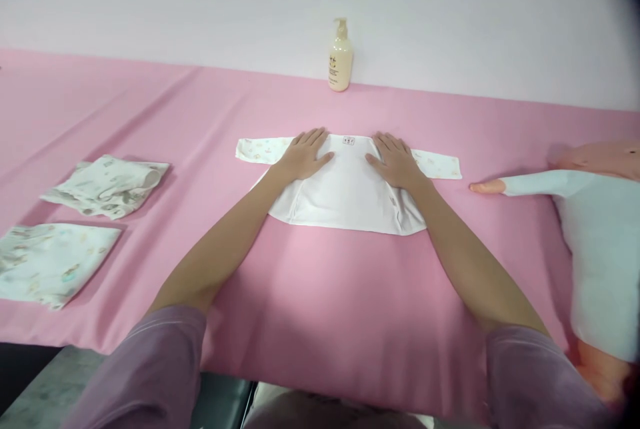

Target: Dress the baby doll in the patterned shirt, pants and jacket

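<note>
Both arms (227,242) reach forward, fingers (313,138) extended flat.

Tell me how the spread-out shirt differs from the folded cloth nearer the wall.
The shirt lies spread flat; the folded cloth is a compact bundle. The left hand and right hand rest on the shirt; neither touches the folded cloth. The shirt's body is mostly plain white, while the folded cloth shows a print. Both are pale fabric on the pink cover.

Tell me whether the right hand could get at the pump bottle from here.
Probably yes: the right hand rests flat on the white shirt, and nothing appears to stand between it and the pump bottle, upright on the pink cloth beyond the shirt.
</note>
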Motion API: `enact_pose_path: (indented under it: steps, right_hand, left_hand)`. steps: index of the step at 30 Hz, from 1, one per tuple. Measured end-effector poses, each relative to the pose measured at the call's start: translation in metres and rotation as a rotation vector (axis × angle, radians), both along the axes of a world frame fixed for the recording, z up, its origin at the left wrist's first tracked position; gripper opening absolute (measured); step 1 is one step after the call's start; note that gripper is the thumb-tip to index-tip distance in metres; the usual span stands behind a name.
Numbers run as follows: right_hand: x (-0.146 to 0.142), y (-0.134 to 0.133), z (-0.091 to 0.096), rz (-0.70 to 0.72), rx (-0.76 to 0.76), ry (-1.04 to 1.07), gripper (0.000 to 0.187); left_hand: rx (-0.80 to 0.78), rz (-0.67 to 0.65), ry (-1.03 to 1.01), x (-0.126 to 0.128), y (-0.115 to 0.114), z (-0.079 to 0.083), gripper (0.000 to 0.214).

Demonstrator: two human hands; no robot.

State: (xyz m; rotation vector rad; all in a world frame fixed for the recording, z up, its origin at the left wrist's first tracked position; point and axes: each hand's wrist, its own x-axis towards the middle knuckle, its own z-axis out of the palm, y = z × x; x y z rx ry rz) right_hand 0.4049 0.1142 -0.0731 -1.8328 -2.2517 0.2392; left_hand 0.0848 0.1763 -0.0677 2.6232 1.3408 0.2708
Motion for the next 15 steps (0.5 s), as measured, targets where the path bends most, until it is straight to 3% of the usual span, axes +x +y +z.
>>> enact_pose_path:
  steps: [4, 8, 12, 15]
  right_hand:
    - [-0.003, -0.013, 0.013, -0.037, 0.169, -0.023, 0.085]
    - [0.021, -0.058, 0.050, -0.013, 0.323, -0.038, 0.073]
    - [0.099, -0.124, 0.086, -0.146, 0.428, -0.053, 0.058]
    - [0.194, -0.178, 0.097, -0.297, 0.530, -0.051, 0.042]
  left_hand:
    - [-0.009, 0.003, 0.025, 0.002, -0.004, 0.012, 0.089]
    - [0.106, -0.012, -0.024, 0.024, -0.025, 0.034, 0.081]
    - [0.141, -0.044, -0.239, 0.090, -0.080, 0.050, 0.061]
    - [0.067, -0.300, -0.330, 0.168, -0.131, 0.050, 0.045]
